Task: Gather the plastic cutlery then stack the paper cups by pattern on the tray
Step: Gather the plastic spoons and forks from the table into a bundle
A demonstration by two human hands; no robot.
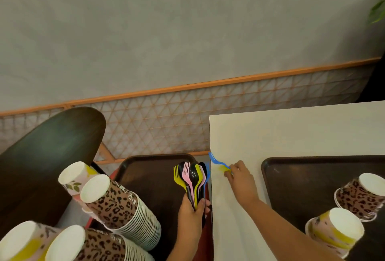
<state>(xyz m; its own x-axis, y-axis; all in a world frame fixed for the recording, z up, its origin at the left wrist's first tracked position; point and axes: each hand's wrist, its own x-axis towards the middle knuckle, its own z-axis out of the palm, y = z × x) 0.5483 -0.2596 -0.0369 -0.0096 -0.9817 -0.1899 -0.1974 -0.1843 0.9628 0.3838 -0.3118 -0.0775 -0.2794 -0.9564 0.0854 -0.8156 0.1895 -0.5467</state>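
We see a bundle of plastic cutlery (192, 179), forks and spoons in yellow-green, pink, black and blue, fanned upright with heads up, gripped by its handles in the left hand (192, 211); a blue fork (217, 161) lies at the white worktop's (291, 131) left edge, pinched at its handle by the right hand (241, 179); leopard-print cups (361, 196) and pink-and-yellow cups (335, 231) lie tilted on the dark tray (291, 177); tall leopard stacks (123, 208) and floral ones (76, 179) lean at left.
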